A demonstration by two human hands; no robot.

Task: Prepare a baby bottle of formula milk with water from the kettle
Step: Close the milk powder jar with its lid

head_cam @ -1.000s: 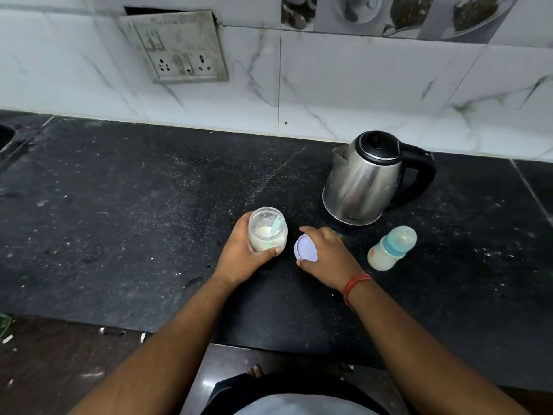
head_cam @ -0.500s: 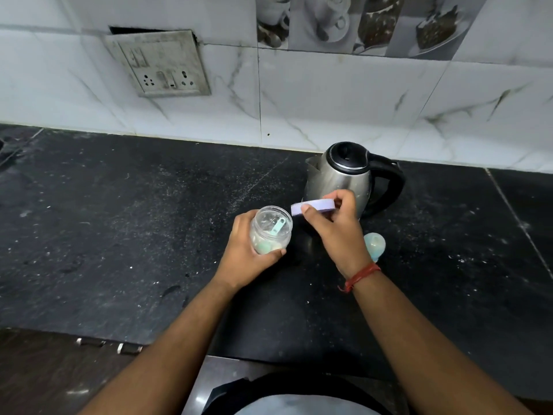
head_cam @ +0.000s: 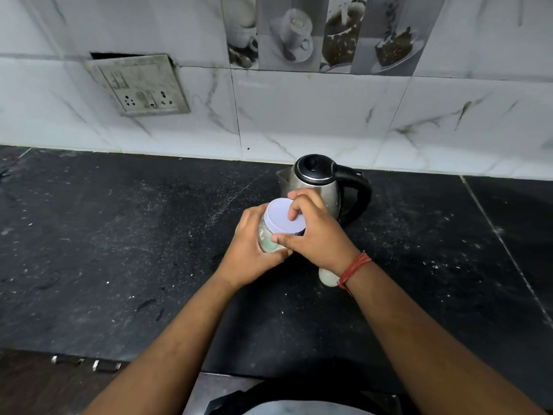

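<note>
My left hand (head_cam: 250,250) grips a small clear jar (head_cam: 265,238) of white formula powder, held above the black counter (head_cam: 119,235). A pale lilac lid (head_cam: 282,218) sits on the jar's mouth, and my right hand (head_cam: 317,235) holds it by the rim with fingers on top. Behind both hands stands a steel kettle (head_cam: 320,181) with a black lid and handle. The baby bottle (head_cam: 327,278) lies mostly hidden under my right wrist; only a pale rounded end shows.
A white marble-tiled wall (head_cam: 299,115) runs behind the counter, with a switch and socket plate (head_cam: 140,85) at upper left. The counter's front edge (head_cam: 89,359) is near my body. White specks dust the counter surface.
My right hand lifted the lid off the counter and brought it onto the jar's mouth. The left hand raised the jar slightly. The bottle became hidden under my right wrist.
</note>
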